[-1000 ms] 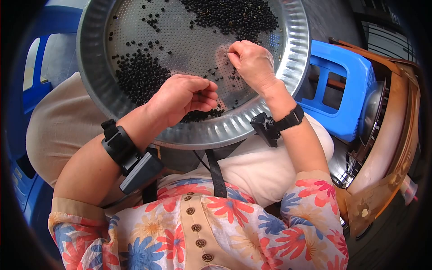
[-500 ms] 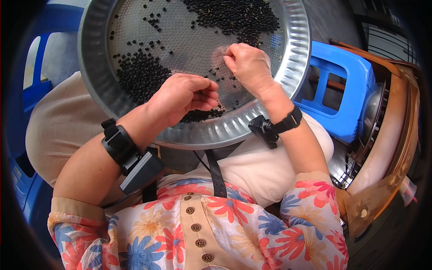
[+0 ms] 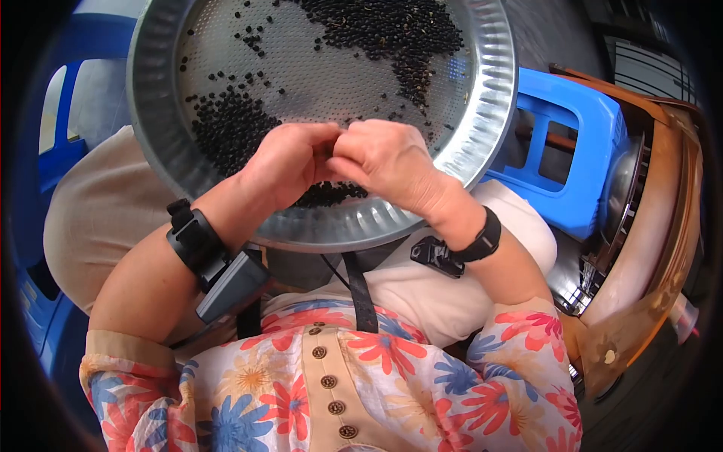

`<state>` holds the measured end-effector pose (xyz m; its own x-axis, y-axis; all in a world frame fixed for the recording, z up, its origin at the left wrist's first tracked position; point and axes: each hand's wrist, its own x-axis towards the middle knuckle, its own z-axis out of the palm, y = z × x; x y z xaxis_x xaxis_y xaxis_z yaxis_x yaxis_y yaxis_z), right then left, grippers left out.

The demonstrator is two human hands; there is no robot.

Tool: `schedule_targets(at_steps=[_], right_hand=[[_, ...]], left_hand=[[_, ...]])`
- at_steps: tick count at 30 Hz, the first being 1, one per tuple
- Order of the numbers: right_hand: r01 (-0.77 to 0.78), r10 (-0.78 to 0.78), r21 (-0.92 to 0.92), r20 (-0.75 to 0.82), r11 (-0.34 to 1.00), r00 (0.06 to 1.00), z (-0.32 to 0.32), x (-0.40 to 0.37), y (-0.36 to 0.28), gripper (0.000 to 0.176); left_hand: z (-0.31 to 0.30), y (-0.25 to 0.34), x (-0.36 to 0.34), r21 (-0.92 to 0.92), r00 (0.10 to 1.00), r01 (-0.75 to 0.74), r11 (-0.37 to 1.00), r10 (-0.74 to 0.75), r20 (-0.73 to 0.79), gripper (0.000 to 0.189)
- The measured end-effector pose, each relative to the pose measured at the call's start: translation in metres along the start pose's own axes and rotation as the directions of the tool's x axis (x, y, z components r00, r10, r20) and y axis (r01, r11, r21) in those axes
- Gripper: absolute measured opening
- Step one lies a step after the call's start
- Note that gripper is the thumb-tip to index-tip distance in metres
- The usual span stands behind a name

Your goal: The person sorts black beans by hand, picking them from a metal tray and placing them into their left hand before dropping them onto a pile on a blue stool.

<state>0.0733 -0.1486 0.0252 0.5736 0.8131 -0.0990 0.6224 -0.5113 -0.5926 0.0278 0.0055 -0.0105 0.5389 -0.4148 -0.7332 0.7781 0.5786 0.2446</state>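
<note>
A round metal sieve (image 3: pixel 493 83) with a fluted wall and a perforated bottom lies across my lap. Small black beans (image 3: pixel 235 128) are heaped at its left, and a larger pile of black beans (image 3: pixel 384 30), mixed with some pale bits, spreads at the far right. My left hand (image 3: pixel 290 158) is cupped with curled fingers over the near side of the sieve. Against its fingertips my right hand (image 3: pixel 388 160) meets it, fingers bent and closed. What lies inside either hand is hidden. More beans show just below the hands by the near rim.
A blue plastic stool (image 3: pixel 580 151) stands right of the sieve, beside a brown wooden piece of furniture (image 3: pixel 655 248). Another blue plastic seat (image 3: pixel 53 173) is at the left. Black straps with devices (image 3: pixel 199 245) sit on both wrists.
My right hand has come left and nearer, from beside the far pile to my left hand. A tongue of beans now reaches down from that pile. My left hand has barely moved.
</note>
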Motion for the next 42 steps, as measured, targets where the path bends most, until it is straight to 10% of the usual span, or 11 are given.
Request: schedule_targets(at_steps=[15, 21, 30, 34, 42], right_hand=[[-0.321, 0.306, -0.042, -0.206, 0.946, 0.929, -0.021, -0.012, 0.051, 0.008], [-0.528, 0.569, -0.303, 0.063, 0.794, 0.820, -0.049, -0.014, 0.060, 0.011], [-0.403, 0.411, -0.078, 0.167, 0.912, 0.896, -0.036, -0.017, 0.061, 0.013], [-0.442, 0.618, -0.503, 0.262, 0.743, 0.741, -0.052, -0.030, 0.061, 0.010], [-0.433, 0.639, -0.580, 0.208, 0.690, 0.741, -0.022, -0.049, 0.054, 0.008]], left_hand=[[0.008, -0.004, -0.006, 0.110, 0.998, 0.058, 0.992, -0.061, 0.024, 0.020], [0.006, -0.004, -0.008, 0.156, 0.992, 0.105, 0.982, -0.115, 0.054, 0.020], [0.009, -0.002, -0.008, 0.160, 0.992, 0.089, 0.983, -0.102, 0.070, 0.020], [0.007, 0.000, -0.007, 0.157, 0.992, 0.064, 0.986, -0.080, 0.099, 0.021], [0.009, -0.001, -0.007, 0.170, 0.991, 0.072, 0.983, -0.090, 0.098, 0.021]])
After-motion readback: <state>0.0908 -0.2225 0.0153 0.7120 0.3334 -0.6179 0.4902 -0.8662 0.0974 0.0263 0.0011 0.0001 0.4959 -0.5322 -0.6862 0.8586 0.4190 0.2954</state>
